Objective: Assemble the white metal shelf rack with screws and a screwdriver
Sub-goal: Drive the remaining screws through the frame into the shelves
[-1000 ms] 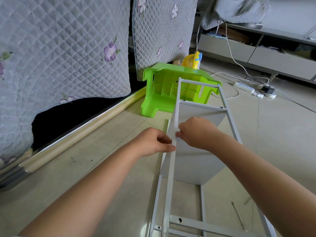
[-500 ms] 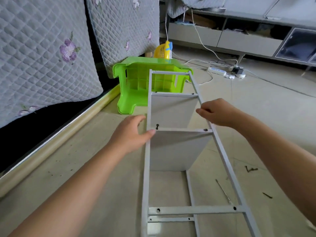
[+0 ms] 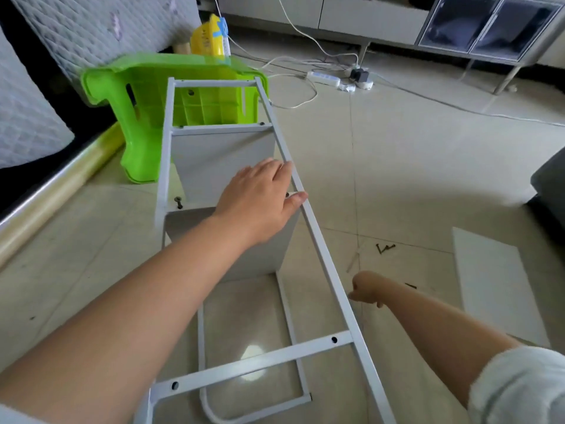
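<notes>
Left hand (image 3: pixel 260 200) flat on right rail of white rack frame (image 3: pixel 318 249), fingers straight, right hand (image 3: pixel 365 290) low beside rail, fingers curled, grip unclear, loose screws (image 3: pixel 384 248) on floor

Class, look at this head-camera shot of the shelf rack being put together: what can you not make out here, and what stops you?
- Right hand: fingers curl away from the camera, so any grip is hidden.
- Rack frame: near end cut off by the bottom edge.
- Loose screws on the floor: too small to count.
- Green stool: blurred by motion.

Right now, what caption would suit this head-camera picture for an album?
Left hand steadies the white rack frame on the floor while the right hand reaches down beside scattered screws.
</notes>
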Available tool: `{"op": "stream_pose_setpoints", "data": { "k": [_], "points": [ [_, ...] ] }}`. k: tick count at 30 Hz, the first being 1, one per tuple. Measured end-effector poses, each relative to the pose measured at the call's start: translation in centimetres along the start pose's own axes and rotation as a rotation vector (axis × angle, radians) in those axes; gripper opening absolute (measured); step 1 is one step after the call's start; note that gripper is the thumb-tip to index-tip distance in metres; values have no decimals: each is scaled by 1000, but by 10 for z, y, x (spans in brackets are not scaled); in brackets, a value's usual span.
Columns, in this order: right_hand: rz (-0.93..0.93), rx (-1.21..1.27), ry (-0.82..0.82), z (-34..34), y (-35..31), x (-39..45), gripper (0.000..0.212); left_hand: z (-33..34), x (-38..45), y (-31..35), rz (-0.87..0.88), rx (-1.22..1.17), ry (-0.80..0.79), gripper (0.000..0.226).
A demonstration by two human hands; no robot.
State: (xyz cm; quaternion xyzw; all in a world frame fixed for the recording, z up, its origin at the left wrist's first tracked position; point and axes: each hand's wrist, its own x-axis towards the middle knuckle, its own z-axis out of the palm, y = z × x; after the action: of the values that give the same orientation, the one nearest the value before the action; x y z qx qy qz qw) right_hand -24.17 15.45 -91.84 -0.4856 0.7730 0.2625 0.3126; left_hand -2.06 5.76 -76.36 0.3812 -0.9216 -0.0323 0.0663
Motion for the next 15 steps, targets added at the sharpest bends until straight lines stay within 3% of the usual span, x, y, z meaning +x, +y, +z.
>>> {"op": "stream_pose_setpoints", "data": {
  "k": [4,10,15],
  "points": [
    [93,72,22,40,1,20,43,7,8,8,41,-29,-46,61],
    [138,256,49,68,-10,26,32,12,7,8,9,-30,-62,60],
    [108,360,158,25,-23,21,10,8,6,10,10,-37,-105,60]
  ]
}}
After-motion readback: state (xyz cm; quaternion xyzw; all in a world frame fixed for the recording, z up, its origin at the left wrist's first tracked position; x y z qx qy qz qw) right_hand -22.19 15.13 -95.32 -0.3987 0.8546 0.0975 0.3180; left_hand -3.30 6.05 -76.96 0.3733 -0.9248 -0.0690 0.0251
